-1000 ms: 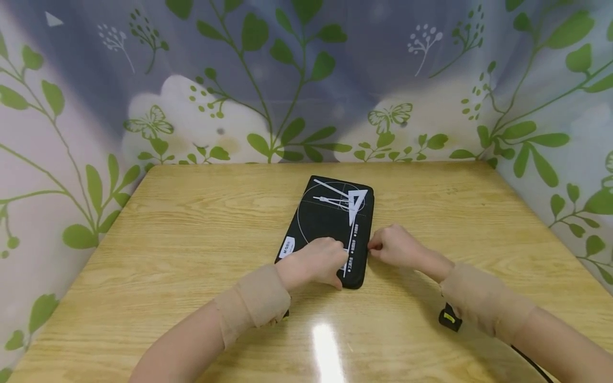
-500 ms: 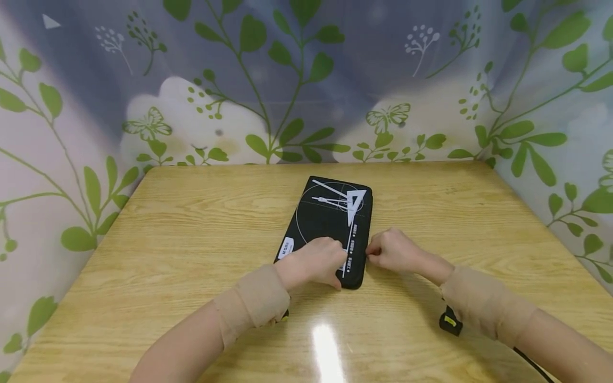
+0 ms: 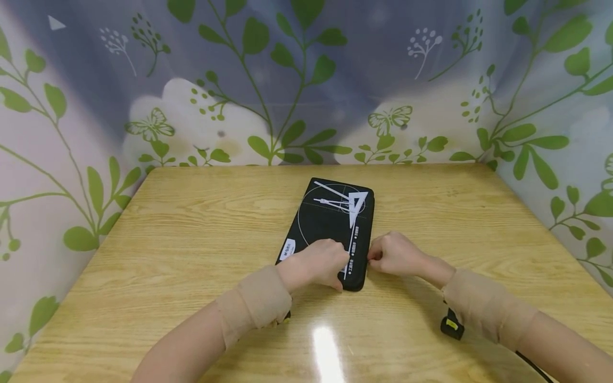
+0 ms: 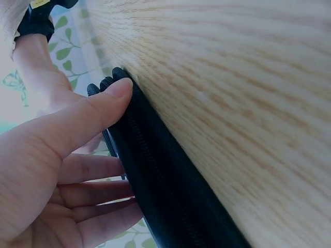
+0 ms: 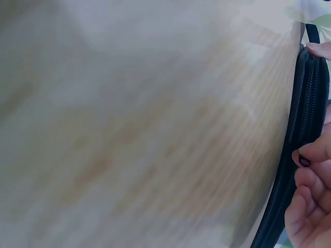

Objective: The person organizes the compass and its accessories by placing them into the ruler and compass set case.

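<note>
A black zip case (image 3: 326,221) lies flat on the table, its cover printed in white with a compass and a set square. My left hand (image 3: 317,260) holds its near end. The left wrist view has that thumb (image 4: 120,89) on the zipped side, while the other fingers lie against the cover. At the right long side, my right hand (image 3: 397,254) pinches a small dark zipper pull (image 5: 304,161) between thumb and finger. Closed zipper teeth (image 5: 309,98) show in the right wrist view above the pull; the fingers cover part of the zipper beyond it.
The wooden table (image 3: 201,213) extends around the case, with a leaf-patterned cloth (image 3: 306,80) behind it and at both sides. A beige wrap (image 3: 483,303) circles the right wrist, with a black device (image 3: 452,324) beneath and a cable (image 3: 532,366) trailing off.
My right hand has slid slightly along the case's right side toward the near end, still pinching the zipper pull. The left hand and the case stay put.
</note>
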`<action>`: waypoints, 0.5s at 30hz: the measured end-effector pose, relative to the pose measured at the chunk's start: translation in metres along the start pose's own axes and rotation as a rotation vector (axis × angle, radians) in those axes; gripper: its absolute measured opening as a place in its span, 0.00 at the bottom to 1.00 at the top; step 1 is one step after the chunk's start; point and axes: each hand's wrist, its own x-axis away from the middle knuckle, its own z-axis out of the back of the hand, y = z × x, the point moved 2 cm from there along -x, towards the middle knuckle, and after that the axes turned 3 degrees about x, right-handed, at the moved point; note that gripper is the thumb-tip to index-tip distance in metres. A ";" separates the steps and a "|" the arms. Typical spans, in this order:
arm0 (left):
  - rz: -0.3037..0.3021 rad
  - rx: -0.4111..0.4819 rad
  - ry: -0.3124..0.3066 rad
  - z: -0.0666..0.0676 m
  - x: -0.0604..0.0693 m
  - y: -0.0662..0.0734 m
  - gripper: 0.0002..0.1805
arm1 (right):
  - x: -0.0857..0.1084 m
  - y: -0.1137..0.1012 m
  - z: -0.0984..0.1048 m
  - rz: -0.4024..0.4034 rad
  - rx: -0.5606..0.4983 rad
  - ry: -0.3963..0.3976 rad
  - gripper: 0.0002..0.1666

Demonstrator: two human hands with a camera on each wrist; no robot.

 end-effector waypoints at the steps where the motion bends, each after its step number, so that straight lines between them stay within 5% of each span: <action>1: -0.001 0.002 0.002 0.000 0.000 0.000 0.21 | 0.000 0.000 0.000 -0.005 -0.006 -0.003 0.04; 15: -0.002 0.008 0.007 0.000 0.000 -0.001 0.21 | -0.001 0.000 -0.002 0.051 -0.086 -0.042 0.09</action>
